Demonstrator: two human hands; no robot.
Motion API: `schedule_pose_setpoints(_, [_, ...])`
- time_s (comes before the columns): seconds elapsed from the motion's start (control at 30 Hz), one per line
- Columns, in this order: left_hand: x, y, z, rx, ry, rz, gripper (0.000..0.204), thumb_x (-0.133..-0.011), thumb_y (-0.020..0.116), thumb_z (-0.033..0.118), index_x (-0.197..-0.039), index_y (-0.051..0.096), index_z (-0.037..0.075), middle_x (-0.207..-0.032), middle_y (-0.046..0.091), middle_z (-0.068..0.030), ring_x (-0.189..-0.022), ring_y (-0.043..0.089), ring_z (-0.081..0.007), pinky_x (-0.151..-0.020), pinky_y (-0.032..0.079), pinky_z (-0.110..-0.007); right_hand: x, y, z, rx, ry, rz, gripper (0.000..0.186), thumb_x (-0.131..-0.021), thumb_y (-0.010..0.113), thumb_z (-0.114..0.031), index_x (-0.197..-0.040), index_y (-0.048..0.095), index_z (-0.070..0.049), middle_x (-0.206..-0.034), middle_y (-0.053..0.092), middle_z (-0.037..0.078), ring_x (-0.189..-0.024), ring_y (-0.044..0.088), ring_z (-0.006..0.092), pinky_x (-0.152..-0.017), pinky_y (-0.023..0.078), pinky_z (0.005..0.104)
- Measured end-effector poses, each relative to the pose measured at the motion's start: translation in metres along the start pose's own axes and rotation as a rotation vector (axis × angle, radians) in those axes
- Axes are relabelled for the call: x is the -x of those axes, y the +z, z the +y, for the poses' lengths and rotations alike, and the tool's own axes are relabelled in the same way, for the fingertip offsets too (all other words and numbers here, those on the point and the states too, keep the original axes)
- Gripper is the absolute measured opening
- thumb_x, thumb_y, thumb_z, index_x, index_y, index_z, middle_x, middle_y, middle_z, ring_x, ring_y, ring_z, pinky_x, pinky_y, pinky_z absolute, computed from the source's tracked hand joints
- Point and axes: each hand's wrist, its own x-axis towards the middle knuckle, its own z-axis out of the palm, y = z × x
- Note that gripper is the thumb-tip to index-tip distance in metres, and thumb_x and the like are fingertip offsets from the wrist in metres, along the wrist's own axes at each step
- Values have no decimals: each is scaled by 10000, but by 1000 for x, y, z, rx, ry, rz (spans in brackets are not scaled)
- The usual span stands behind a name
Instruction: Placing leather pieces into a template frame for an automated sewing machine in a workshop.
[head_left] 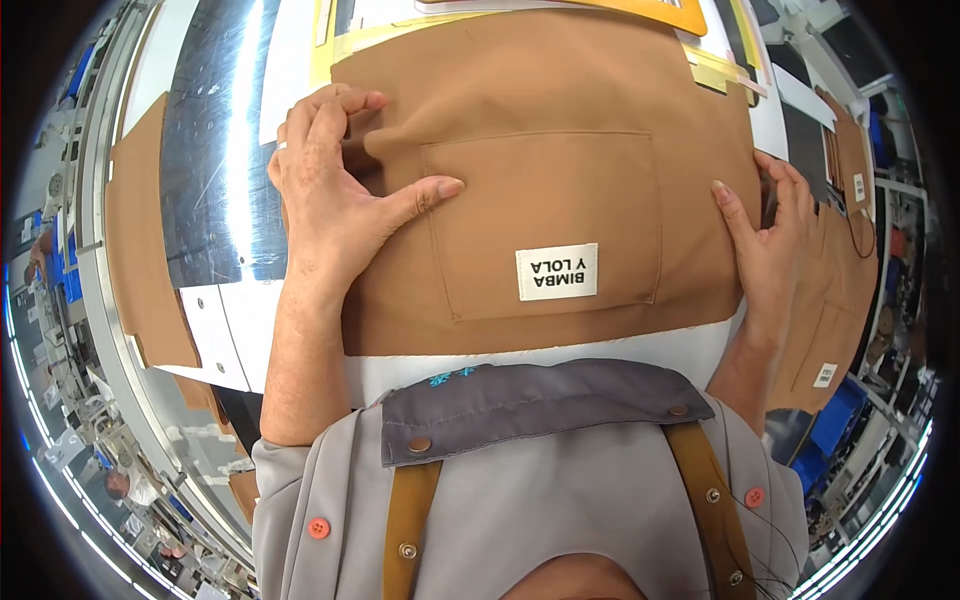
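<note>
Mid-frame, the brown fabric panel [540,95] already carries 1 pocket [540,190] and 1 white label [557,272], its raw-looking lower edge apparently unfinished, with left hand [325,190] and right hand [775,235] spread at its sides.

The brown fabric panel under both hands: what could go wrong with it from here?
Creasing: the panel is rumpled beside the left hand, so pressing there might set a fold.

Skewing: the right hand is at the panel's right edge with its thumb on top; an uneven pull could turn the pocket askew.

Snagging: the far edge lies close by the yellow frame and might catch if shifted; whether they touch is unclear.
</note>
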Motion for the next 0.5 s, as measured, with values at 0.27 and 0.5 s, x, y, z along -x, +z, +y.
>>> schedule_pose_setpoints(0.27, [3, 8, -9, -132, 0, 137, 854, -602, 935, 513, -1310, 634, 141, -1426, 539, -89, -1240, 552, -294, -1067, 367, -476, 2, -5, 3, 31, -60, 28, 420, -816, 829, -392, -912, 661, -19, -932, 649, 118, -838, 638, 334, -717, 504, 412])
schedule_pose_setpoints(0.5, [27, 6, 37, -173, 379, -226, 662, -831, 805, 397, -1382, 609, 86, -1456, 562, -124, -1387, 469, -321, -1141, 373, -484, 6, -4, 2, 14, -24, 27, 352, -909, 742, -373, -884, 622, -43, -776, 667, 97, -680, 634, 319, -628, 497, 426])
